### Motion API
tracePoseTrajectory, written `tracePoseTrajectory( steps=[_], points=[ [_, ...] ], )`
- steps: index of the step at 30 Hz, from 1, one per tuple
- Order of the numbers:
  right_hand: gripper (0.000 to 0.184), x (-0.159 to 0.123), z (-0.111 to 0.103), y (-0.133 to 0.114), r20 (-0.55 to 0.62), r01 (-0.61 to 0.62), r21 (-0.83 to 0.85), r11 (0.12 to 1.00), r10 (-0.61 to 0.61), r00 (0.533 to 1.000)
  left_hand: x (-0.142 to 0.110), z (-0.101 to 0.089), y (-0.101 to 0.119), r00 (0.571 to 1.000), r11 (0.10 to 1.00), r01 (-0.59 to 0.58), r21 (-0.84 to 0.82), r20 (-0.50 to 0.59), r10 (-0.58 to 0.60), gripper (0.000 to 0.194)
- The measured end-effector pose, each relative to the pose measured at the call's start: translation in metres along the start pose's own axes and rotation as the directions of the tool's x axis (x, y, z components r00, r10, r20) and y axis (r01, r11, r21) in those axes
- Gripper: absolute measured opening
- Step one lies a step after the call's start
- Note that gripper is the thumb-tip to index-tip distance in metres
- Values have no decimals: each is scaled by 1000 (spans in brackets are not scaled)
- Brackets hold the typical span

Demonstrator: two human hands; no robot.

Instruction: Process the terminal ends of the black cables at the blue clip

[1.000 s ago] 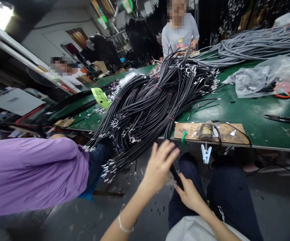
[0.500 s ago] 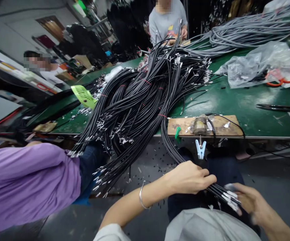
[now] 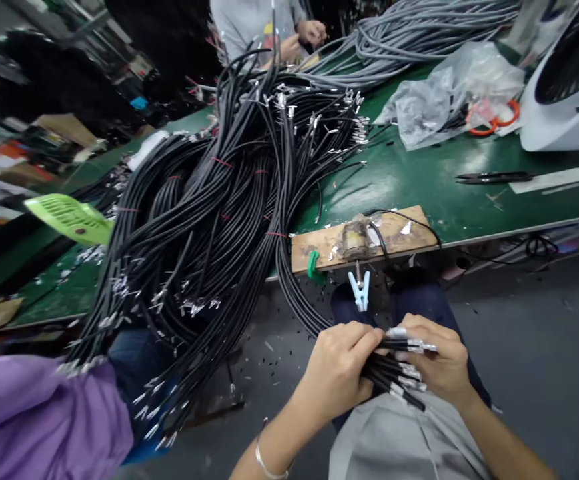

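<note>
My left hand is wrapped round a bundle of black cables just behind their ends. White or silvery tips stick out past it over my lap, fanned apart. At those ends my right hand pinches one or a few cables; how many cannot be made out. The bundle runs up over the table edge into a large heap of black cables, tied in places with thin red bands. Close above my hands, a light-blue clothes peg hangs from the shaft of a small motor on a wooden board.
On the green table lie pliers, a plastic bag, orange-handled scissors and grey cables. A white fan stands at right. A person in purple sits left; another person works opposite.
My right hand has come in from the right and up to the cable ends, which are now spread. My left hand still grips the bundle. The view has shifted to the right.
</note>
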State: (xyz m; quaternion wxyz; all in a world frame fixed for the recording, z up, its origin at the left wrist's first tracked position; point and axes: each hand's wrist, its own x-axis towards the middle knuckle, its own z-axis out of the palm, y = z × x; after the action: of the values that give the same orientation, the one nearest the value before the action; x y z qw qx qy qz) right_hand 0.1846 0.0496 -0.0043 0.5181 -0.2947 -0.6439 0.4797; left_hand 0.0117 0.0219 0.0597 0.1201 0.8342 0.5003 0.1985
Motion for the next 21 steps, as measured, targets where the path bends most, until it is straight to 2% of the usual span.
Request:
tracePoseTrajectory(
  steps=[3, 6, 8, 9, 11, 13, 14, 15, 17, 20, 21],
  points=[
    [8, -7, -10, 0, -47, -57, -23, 998, 56, 997, 8, -1, 9, 996, 990, -67, 121, 65, 59, 34],
    [3, -10, -8, 3, -80, -110, 41, 993, 113, 990, -1, 11, 6, 999, 996, -44, -71, -14, 43, 32],
    [13, -8, 1, 5, -24, -136, 125, 983, 140, 990, -13, 20, -1, 986, 973, 47, -225, -144, -81, 22],
    [19, -6, 7, 6, 18, -152, 165, 974, 151, 988, -19, 24, -4, 962, 954, 111, -277, -211, -173, 16],
    [26, -3, 18, 8, 73, -198, 217, 956, 186, 980, -28, 28, -9, 878, 895, 215, -391, -324, -352, 12],
    [25, 1, 26, 10, 79, -250, 217, 944, 238, 968, -33, 28, -13, 801, 825, 244, -509, -374, -468, 20],
    [23, 3, 29, 11, 82, -274, 197, 941, 263, 961, -34, 27, -15, 789, 800, 239, -551, -370, -491, 23],
    [22, 5, 31, 12, 96, -294, 167, 941, 281, 955, -35, 26, -17, 792, 786, 235, -571, -356, -496, 25],
    [23, 10, 35, 15, 156, -315, 106, 943, 297, 942, -38, 23, -21, 834, 795, 244, -555, -299, -464, 22],
    [23, 18, 40, 19, 197, -374, 125, 919, 346, 917, -43, 24, -26, 895, 822, 265, -504, -188, -404, 4],
    [21, 20, 43, 19, 177, -406, 168, 898, 377, 909, -45, 25, -28, 903, 830, 266, -491, -174, -392, 14]
  ],
)
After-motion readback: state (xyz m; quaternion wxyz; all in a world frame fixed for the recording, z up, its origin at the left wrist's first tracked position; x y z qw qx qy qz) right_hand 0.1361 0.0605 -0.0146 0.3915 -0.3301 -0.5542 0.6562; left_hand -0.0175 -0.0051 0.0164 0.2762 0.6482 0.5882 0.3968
